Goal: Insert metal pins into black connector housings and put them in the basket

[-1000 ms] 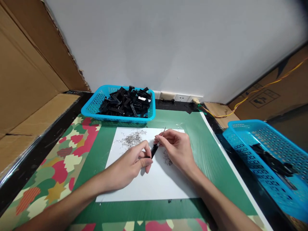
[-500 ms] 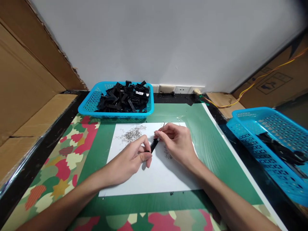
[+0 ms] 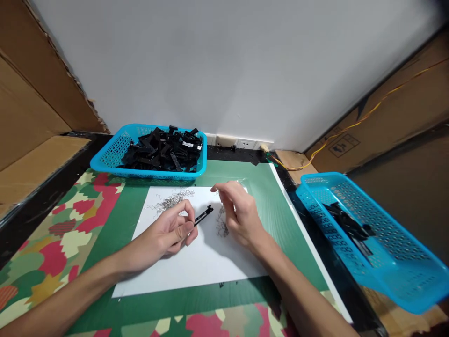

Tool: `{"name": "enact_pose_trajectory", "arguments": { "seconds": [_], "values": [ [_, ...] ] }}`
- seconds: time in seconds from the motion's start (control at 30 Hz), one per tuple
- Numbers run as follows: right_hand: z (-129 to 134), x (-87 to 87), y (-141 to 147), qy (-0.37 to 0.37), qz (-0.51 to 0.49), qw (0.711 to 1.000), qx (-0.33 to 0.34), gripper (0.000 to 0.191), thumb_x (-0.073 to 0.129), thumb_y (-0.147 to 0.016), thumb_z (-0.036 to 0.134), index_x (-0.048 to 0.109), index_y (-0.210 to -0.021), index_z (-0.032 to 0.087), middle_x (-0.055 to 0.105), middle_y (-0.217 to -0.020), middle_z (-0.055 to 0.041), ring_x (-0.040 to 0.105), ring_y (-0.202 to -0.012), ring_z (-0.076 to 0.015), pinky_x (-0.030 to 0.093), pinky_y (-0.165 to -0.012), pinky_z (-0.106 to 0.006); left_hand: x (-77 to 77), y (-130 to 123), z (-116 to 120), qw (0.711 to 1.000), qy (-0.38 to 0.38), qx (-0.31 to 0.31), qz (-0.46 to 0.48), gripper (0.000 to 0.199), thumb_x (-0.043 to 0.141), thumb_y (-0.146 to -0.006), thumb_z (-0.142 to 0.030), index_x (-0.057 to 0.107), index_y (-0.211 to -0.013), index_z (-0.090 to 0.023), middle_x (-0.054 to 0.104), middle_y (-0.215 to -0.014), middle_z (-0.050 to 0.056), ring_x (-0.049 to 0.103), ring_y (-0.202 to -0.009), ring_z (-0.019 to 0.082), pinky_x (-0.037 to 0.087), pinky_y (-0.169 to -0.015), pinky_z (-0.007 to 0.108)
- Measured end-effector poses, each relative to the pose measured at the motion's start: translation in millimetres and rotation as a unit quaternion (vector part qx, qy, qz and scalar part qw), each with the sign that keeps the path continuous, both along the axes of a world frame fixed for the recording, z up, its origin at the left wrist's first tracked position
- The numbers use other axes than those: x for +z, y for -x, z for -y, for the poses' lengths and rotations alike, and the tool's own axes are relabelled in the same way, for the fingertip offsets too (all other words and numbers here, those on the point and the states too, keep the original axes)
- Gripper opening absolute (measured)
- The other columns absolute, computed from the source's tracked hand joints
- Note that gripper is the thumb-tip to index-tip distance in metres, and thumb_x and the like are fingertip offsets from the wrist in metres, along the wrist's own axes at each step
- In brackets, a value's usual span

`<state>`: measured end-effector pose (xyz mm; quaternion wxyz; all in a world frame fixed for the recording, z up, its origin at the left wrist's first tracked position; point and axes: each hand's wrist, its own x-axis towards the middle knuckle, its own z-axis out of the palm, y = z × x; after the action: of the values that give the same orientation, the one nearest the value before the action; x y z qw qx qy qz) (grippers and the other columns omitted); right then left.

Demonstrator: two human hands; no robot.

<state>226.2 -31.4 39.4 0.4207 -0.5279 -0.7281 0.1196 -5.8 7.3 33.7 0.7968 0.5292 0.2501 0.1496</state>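
Over the white sheet (image 3: pixel 157 276), my left hand (image 3: pixel 177 229) pinches one end of a slim black plastic part (image 3: pixel 204 215), whose far end points up and to the right. My right hand (image 3: pixel 238 210) is raised to the right of the part, apart from it, with its index finger stretched out and the other fingers curled and partly hidden. A pile of thin metal wire pieces (image 3: pixel 173 200) lies beyond my left hand. A smaller group of wire pieces (image 3: pixel 221 222) lies just left of my right hand.
A blue basket (image 3: pixel 150 174) heaped with black plastic parts (image 3: pixel 161 150) stands at the back left. Another blue basket (image 3: pixel 403 276), at the right, holds fewer black parts (image 3: pixel 351 227). Cardboard, wall sockets (image 3: pixel 245 143) and a yellow cable (image 3: pixel 317 152) border the green mat (image 3: pixel 266 196).
My right hand has come away from the black part, and its fingers have opened. The part now shows more fully in my left hand. The whole view has shifted toward the right.
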Motion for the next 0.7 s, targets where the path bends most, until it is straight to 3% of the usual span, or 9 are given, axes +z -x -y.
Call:
{"name": "enact_pose_trajectory", "arguments": {
  "seconds": [0.1, 0.27, 0.4, 0.5, 0.57, 0.63, 0.7],
  "values": [
    [0.4, 6.5, -6.8, 0.029, 0.083, 0.993, 0.073, 0.022, 0.050, -0.108, 0.024, 0.067, -0.122, 0.019, 0.067, -0.105, -0.0105, 0.061, -0.098, -0.0249, 0.050, -0.088, -0.039, -2.1, -0.1, 2.2, 0.999, 0.024, -0.012, 0.025, 0.031, 0.053, -0.108, -0.054, 0.041, -0.106, -0.025, 0.047, -0.076, -0.007, 0.014, -0.052, 0.006, 0.007, -0.046, 0.020],
    [0.0, 10.4, -12.4, 0.065, 0.063, 0.982, 0.167, 0.022, 0.068, -0.104, 0.040, 0.073, -0.111, 0.020, 0.069, -0.105, -0.0080, 0.063, -0.100, -0.0227, 0.051, -0.088, -0.034, -14.6, -0.6, 2.7, 0.996, 0.055, 0.027, 0.068, 0.033, 0.049, -0.109, -0.055, 0.046, -0.103, -0.022, 0.033, -0.074, -0.006, 0.015, -0.057, 0.008, 0.012, -0.051, 0.018],
    [2.6, 9.8, -0.1, 0.063, 0.053, 0.981, 0.178, 0.012, 0.071, -0.102, 0.032, 0.076, -0.106, 0.021, 0.074, -0.099, -0.0057, 0.063, -0.097, -0.0222, 0.051, -0.087, -0.033, -19.3, -2.4, 0.9, 0.992, 0.049, 0.075, 0.088, 0.033, 0.049, -0.109, -0.056, 0.044, -0.105, -0.024, 0.038, -0.075, -0.006, 0.022, -0.055, 0.006, 0.014, -0.050, 0.017],
    [2.0, 9.5, 10.2, 0.042, 0.083, 0.991, 0.098, 0.007, 0.070, -0.101, 0.021, 0.077, -0.104, 0.023, 0.075, -0.094, -0.0055, 0.062, -0.092, -0.0236, 0.049, -0.082, -0.035, -19.3, -4.7, -0.9, 0.993, 0.011, 0.100, 0.061, 0.035, 0.043, -0.108, -0.063, 0.042, -0.121, -0.030, 0.054, -0.080, -0.003, 0.032, -0.050, 0.006, 0.015, -0.046, 0.016],
    [4.6, 12.6, 1.3, 0.008, 0.120, 0.992, 0.036, 0.013, 0.065, -0.103, 0.022, 0.077, -0.103, 0.024, 0.076, -0.093, -0.0066, 0.061, -0.090, -0.0254, 0.048, -0.081, -0.038, -20.4, -6.2, -2.4, 0.992, -0.035, 0.116, 0.045, 0.040, 0.037, -0.109, -0.066, 0.037, -0.130, -0.033, 0.063, -0.089, 0.000, 0.038, -0.045, 0.006, 0.016, -0.042, 0.017],
    [14.6, 20.2, -29.3, -0.043, 0.145, 0.986, -0.066, 0.020, 0.058, -0.106, 0.027, 0.078, -0.107, 0.024, 0.077, -0.096, -0.0092, 0.062, -0.091, -0.0285, 0.048, -0.083, -0.041, -22.9, -8.0, -4.0, 0.987, -0.069, 0.141, 0.040, 0.040, 0.037, -0.109, -0.066, 0.037, -0.132, -0.032, 0.067, -0.094, 0.001, 0.039, -0.041, 0.005, 0.015, -0.038, 0.017],
    [32.6, 31.1, -81.1, -0.096, 0.158, 0.961, -0.204, 0.032, 0.055, -0.107, 0.042, 0.080, -0.103, 0.022, 0.078, -0.094, -0.0133, 0.064, -0.086, -0.0320, 0.049, -0.079, -0.045, -26.3, -10.1, -5.7, 0.982, -0.089, 0.160, 0.038, 0.038, 0.042, -0.108, -0.063, 0.041, -0.127, -0.030, 0.066, -0.092, 0.000, 0.036, -0.039, 0.004, 0.013, -0.035, 0.017]
  ]
}}
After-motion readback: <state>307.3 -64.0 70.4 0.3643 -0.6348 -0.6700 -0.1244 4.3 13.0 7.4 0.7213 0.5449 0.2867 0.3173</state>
